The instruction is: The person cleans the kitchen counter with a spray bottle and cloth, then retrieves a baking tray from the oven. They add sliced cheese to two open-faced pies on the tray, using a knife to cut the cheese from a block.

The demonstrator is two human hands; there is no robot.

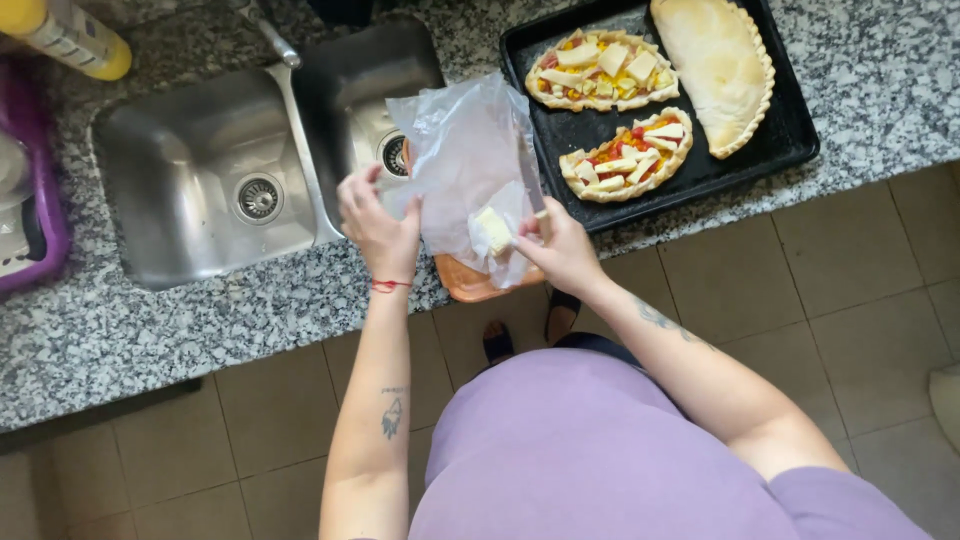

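At the far left we see a purple rack [40, 215] at the counter's end and a yellow bottle [70, 38] above it; next comes the double steel sink [200, 170], its near rim running close to the granite counter [150, 320] edge, which leaves only a narrow strip of stone in front; our left hand [378, 228] pinches the clear plastic bag [465, 150] at its left side, fingers closed on the film; the bag hangs over an orange board [470, 283] that juts past the counter edge; a pale cheese block [492, 230] sits low in the bag; our right hand [560, 250] grips a knife [528, 170], blade upright against the bag; right of it the black baking tray [790, 130] holds two open filled pastries [625, 155] and one closed one [715, 65], its near corner close to the edge.
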